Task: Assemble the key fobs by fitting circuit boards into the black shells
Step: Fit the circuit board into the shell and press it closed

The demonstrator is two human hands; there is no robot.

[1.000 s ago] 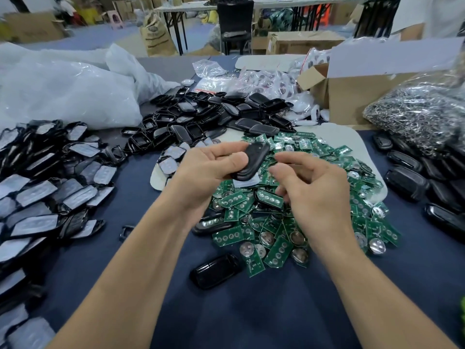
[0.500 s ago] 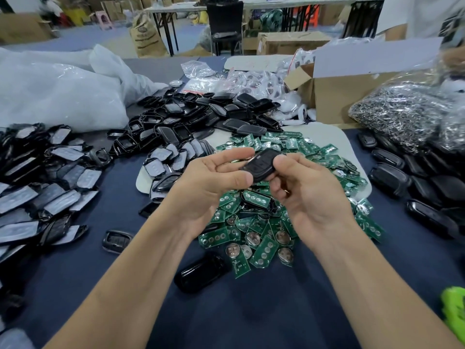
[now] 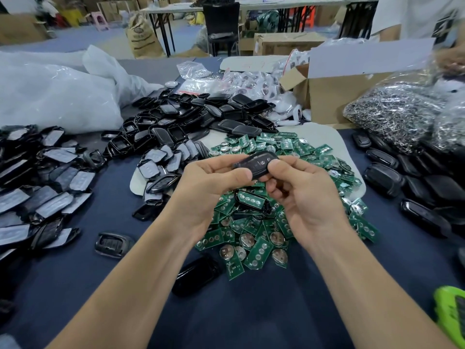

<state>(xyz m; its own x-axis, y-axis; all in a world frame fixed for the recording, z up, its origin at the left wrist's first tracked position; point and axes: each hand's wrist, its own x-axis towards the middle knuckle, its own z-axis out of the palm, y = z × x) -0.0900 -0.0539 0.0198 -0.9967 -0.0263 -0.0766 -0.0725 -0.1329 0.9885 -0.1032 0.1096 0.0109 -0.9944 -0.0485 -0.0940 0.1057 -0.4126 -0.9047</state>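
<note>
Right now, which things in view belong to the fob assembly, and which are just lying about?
In the job: left hand, right hand, the black shell both pinch, green circuit boards piled beneath, heap of black shells behind.
Lying about: cardboard box, bag of metal rings, white plastic bag, bright green object.

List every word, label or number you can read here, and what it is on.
None can be read.
Brown sack: dark print, too blurred.
Far cardboard box: marks too small.
Key fob: button icons only, blurred.
Circuit boards: markings too small.
</note>
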